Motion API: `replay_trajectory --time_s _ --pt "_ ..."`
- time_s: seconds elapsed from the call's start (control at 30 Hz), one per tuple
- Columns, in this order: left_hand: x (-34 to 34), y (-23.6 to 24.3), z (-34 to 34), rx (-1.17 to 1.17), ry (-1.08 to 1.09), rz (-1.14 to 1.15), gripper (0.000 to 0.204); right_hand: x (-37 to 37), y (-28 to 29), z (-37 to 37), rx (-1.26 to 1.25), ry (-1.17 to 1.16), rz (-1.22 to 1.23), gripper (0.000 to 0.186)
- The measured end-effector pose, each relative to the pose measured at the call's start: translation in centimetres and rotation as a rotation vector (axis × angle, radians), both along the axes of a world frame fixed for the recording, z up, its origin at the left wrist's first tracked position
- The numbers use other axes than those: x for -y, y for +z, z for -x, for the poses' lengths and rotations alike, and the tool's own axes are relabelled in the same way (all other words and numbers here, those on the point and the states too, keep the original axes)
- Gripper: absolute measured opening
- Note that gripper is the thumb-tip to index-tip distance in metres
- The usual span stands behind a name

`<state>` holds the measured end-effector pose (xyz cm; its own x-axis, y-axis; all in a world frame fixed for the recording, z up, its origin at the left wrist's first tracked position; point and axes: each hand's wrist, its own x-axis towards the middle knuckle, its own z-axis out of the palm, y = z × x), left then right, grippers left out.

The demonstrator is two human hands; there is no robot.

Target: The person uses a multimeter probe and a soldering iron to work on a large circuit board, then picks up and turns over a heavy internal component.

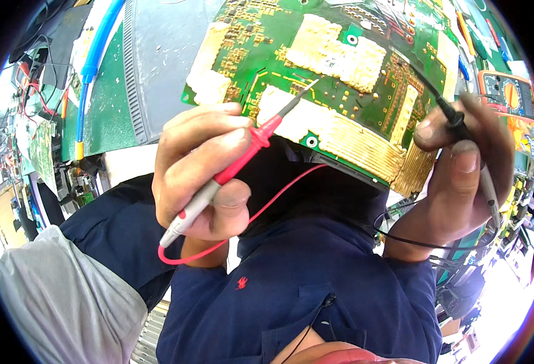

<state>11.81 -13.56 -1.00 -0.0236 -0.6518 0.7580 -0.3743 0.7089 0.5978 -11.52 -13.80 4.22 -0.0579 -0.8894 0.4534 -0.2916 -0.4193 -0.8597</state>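
A large green circuit board (352, 102) lies before me, with thick cream-coloured solder-like patches and rows of small parts. My left hand (206, 164) grips a red test probe (236, 159); its dark tip slants up and right over the board's near left part. Between the fingers of my right hand (467, 158) is a black test probe (452, 118), its tip angled up and left over the board's right side. Whether either tip touches the board I cannot tell. A red lead (279, 193) and a black lead (425, 244) trail from the probes.
An orange multimeter (508, 96) with a dial stands right of the board. Under the board's left side lies a grey mat (163, 54) on a green bench top. A blue tube (97, 51) runs at the left, near tangled wires (33, 85). Someone's grey-clothed leg (66, 297) is at lower left.
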Motion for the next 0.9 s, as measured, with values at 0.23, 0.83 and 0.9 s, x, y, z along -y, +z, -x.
replay_trajectory --time_s 0.23,0.83,0.9 --pt "0.1 0.8 0.0 0.266 -0.026 -0.048 0.042 3.8 0.4 0.8 0.027 0.048 0.045 0.031" --pt "0.5 -0.1 0.8 0.29 -0.036 -0.077 0.037 4.1 0.0 -1.2 0.084 0.034 -0.173 0.021" --pt "0.5 -0.2 0.4 0.315 -0.055 -0.08 0.037 4.1 -0.1 -0.8 0.07 0.055 -0.207 0.022"
